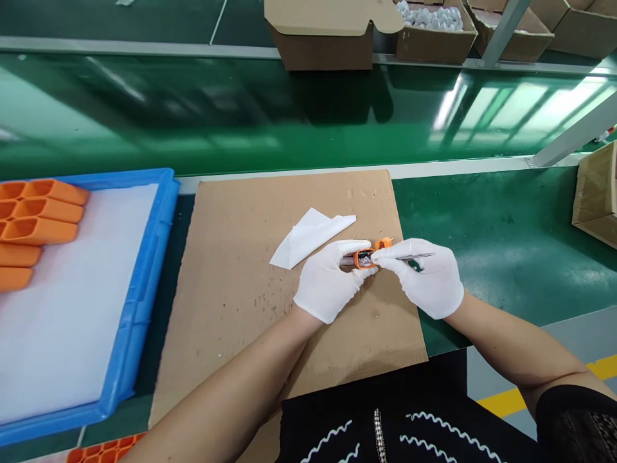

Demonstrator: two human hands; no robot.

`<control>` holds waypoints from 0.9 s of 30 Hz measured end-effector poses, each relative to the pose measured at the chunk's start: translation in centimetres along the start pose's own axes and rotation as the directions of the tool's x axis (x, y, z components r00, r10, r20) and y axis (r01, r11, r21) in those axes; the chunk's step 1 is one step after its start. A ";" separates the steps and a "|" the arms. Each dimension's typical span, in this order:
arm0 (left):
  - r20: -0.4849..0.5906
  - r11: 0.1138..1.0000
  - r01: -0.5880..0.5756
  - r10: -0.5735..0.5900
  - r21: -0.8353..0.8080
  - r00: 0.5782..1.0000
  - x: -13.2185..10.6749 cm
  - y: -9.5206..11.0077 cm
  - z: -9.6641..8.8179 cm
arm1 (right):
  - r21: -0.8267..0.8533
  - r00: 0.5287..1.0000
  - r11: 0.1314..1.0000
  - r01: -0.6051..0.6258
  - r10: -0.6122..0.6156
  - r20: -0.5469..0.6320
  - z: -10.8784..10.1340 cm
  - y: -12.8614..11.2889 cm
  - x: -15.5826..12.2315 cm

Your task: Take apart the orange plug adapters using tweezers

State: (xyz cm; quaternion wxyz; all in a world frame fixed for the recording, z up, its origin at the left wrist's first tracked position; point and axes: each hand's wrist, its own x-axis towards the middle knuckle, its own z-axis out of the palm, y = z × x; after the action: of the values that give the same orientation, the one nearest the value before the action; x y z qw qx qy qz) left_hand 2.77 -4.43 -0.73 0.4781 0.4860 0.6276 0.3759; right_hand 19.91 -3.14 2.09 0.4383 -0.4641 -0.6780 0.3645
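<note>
My left hand, in a white glove, is closed around a small orange-rimmed part with a dark inside face. Pinched in my gloved right hand is a thin pair of metal tweezers; its working end is hidden by the fingers at the part's right side. Just behind the right fingertips shows another orange piece; whether it joins the held part I cannot tell. A folded white cloth lies behind my left hand on the cardboard sheet.
At left stands a blue tray lined in white, with orange hollow pieces inside. More orange pieces show at the bottom left. Cardboard boxes line the back shelf, one holding white parts. Another box sits far right.
</note>
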 end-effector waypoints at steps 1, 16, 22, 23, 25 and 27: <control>-0.001 1.000 0.000 0.000 -0.005 1.000 0.0 0.0 0.0 | -0.005 1.000 1.000 -0.007 0.007 0.001 0.0 0.0 0.0; 0.179 0.813 0.215 -0.138 -0.541 0.974 0.6 1.7 -2.4 | 0.369 0.944 0.925 -0.091 0.198 -0.265 -1.4 -0.3 2.1; 0.248 0.633 0.405 -0.325 -0.660 0.912 0.9 1.4 -2.7 | 0.323 0.957 0.941 -0.102 0.182 -0.227 -1.2 -0.1 1.8; 0.244 0.631 0.404 -0.328 -0.662 0.912 0.9 1.5 -2.6 | 0.317 0.958 0.943 -0.105 0.181 -0.222 -1.1 -0.1 1.8; 0.236 0.639 0.401 -0.331 -0.656 0.913 0.9 1.6 -2.3 | 0.290 0.962 0.950 -0.114 0.178 -0.207 -1.0 -0.1 1.7; 0.230 0.649 0.395 -0.327 -0.650 0.916 0.8 1.8 -2.2 | 0.259 0.967 0.959 -0.112 0.165 -0.193 -0.9 -0.2 1.7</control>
State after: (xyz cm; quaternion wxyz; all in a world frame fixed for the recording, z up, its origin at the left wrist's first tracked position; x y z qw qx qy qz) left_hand 0.99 -3.20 1.35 0.7163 0.1569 0.5057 0.4546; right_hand 20.37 -1.51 2.98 0.5358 -0.4888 -0.5426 0.4238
